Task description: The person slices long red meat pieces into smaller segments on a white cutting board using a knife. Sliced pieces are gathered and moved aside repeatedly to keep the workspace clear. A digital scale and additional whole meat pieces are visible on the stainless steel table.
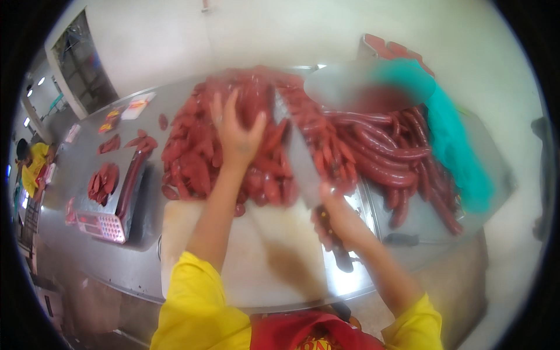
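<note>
Nearest: white rectangular cutting board [204, 251], laid flat on stainless-steel table [134, 262]; probably set squarely before the body for easy downward reach. At board's right edge: right hand [338, 219], fingers wrapped tight round the dark riveted handle of a broad steel-bladed knife [301, 160]. Held well back on the handle, likely for control; blade slanting away and leftward past board's far edge. Right of board: slim black-handled tool [402, 239], lying on table; cannot tell whether blade or rod.

Left of board, slightly beyond: silver scale with pale keypad [111, 226], keypad turned toward the body, presumably for reading. On top: loose red slices [102, 184], one long dark-red sausage [130, 184].

Just beyond board: large heap of glossy red sausage pieces [192, 166], likely there for short reach. Over heap: left hand [238, 137], fingers spread wide, gripping nothing visible; cannot tell whether touching.

Beyond board, rightward: glossy dark-red whole sausages [379, 151], piled beside crumpled teal plastic bag [464, 154].

Farthest, well left of board: person in yellow top [35, 169].
</note>
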The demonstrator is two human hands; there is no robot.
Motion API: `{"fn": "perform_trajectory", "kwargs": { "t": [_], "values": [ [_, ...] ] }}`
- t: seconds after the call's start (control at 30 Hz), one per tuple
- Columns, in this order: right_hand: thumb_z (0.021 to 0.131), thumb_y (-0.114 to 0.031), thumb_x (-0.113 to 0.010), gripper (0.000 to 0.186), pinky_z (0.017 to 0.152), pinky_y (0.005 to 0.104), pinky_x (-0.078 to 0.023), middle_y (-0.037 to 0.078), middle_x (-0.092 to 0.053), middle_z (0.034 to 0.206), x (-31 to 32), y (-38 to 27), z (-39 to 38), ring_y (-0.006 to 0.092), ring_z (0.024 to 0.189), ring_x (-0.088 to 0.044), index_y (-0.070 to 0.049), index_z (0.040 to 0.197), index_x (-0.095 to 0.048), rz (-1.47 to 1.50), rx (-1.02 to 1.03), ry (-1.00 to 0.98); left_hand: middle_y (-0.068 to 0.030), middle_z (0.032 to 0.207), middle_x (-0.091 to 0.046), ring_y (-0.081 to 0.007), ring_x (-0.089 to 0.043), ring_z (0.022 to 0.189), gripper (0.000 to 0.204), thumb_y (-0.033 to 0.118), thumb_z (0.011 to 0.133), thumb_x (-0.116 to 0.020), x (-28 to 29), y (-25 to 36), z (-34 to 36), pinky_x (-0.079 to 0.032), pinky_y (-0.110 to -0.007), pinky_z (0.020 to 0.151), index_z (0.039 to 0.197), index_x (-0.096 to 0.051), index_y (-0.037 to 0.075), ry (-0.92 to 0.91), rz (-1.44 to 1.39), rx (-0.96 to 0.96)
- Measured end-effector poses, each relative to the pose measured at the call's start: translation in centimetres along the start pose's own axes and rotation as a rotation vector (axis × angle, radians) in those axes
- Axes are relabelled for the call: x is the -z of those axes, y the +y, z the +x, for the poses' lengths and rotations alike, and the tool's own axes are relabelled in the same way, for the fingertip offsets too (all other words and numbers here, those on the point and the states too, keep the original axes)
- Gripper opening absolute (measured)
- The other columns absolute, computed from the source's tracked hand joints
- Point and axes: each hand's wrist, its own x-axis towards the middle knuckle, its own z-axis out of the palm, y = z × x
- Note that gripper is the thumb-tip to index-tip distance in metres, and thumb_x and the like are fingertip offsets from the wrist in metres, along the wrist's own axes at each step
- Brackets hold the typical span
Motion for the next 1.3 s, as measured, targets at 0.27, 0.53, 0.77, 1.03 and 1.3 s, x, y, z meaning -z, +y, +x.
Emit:
{"fn": "perform_trajectory", "kwargs": {
  "t": [0.27,0.53,0.77,1.03,1.3],
  "values": [
    [0.1,-0.057,-0.032,0.065,0.038,0.0292,-0.04,0.006,-0.051,0.053,4.2,6.4,-4.2,0.0152,0.038,-0.047,-0.001,0.077,-0.056,0.012,-0.084,0.366,-0.0275,0.159,-0.007,-0.051,0.009,0.145,0.111,0.068,0.068,-0.073,-11.0,-3.2,4.1,-0.003,-0.073,0.109,0.156,-0.017,0.027,-0.471,0.475,0.29],
    [0.101,-0.057,-0.032,0.066,0.042,0.0298,-0.042,0.006,-0.054,0.057,6.3,12.4,-8.6,0.0149,0.043,-0.051,0.0,0.08,-0.058,0.11,-0.29,0.487,-0.0277,0.159,-0.01,-0.0505,-0.001,0.146,0.108,0.078,0.069,-0.064,-19.1,-4.4,7.5,0.005,-0.072,0.109,0.155,-0.018,0.032,-0.597,0.609,0.378],
    [0.103,-0.046,-0.038,0.051,0.048,0.0286,-0.042,0.004,-0.053,0.06,10.8,15.3,-12.8,0.0119,0.052,-0.051,-0.003,0.082,-0.058,0.04,-0.093,0.615,-0.031,0.156,-0.018,-0.0532,-0.01,0.144,0.095,0.069,0.08,-0.058,-22.8,-1.5,9.0,-0.001,-0.072,0.109,0.155,-0.022,0.025,-0.748,0.857,0.436],
    [0.103,-0.045,-0.032,0.053,0.049,0.0297,-0.042,0.005,-0.056,0.061,19.5,16.1,-15.0,0.0142,0.049,-0.052,-0.003,0.082,-0.058,0.045,-0.006,0.677,-0.0167,0.112,-0.068,-0.0336,-0.063,0.11,0.059,0.047,0.079,-0.072,-31.3,11.6,-1.4,-0.046,-0.047,0.095,0.122,-0.061,0.008,-1.007,-0.177,-0.06],
    [0.101,-0.051,-0.036,0.053,0.046,0.0306,-0.04,0.003,-0.05,0.058,21.6,18.7,-15.7,0.0142,0.05,-0.05,-0.006,0.083,-0.057,0.08,0.029,0.706,-0.0253,0.11,-0.066,-0.0386,-0.064,0.105,0.08,0.075,0.077,-0.057,-35.1,18.2,-8.6,-0.048,-0.045,0.091,0.113,-0.068,0.005,-1.241,0.132,-0.426]
  ]
}}
